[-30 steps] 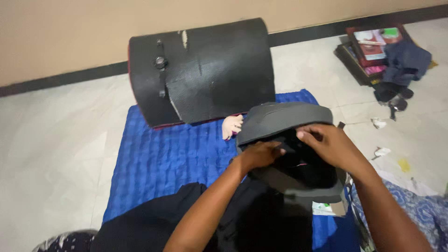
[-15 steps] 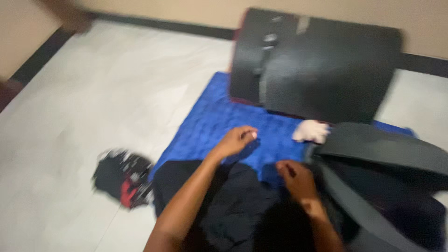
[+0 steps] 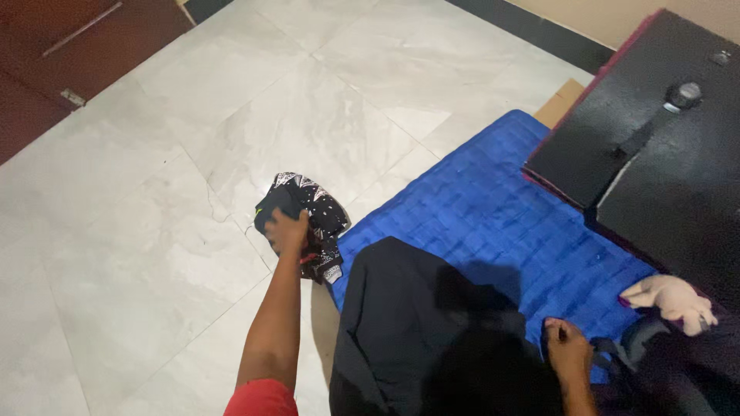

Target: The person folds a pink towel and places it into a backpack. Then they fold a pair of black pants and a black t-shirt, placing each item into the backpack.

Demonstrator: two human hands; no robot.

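Pale marbled floor tiles (image 3: 154,192) run to a dark skirting along a beige wall, with a brown door (image 3: 69,54) at the far left corner. A blue quilted mat (image 3: 493,208) lies on the tiles. My left hand (image 3: 287,231) is closed on a black patterned cloth bundle (image 3: 304,219) on the floor just off the mat's left edge. My right hand (image 3: 566,347) rests curled at the mat's near edge beside a black garment (image 3: 401,316); I cannot tell whether it grips anything.

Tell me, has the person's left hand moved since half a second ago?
Yes. The left hand has left the blue quilted mat and reached out over the pale floor tiles onto the crumpled black patterned cloth.
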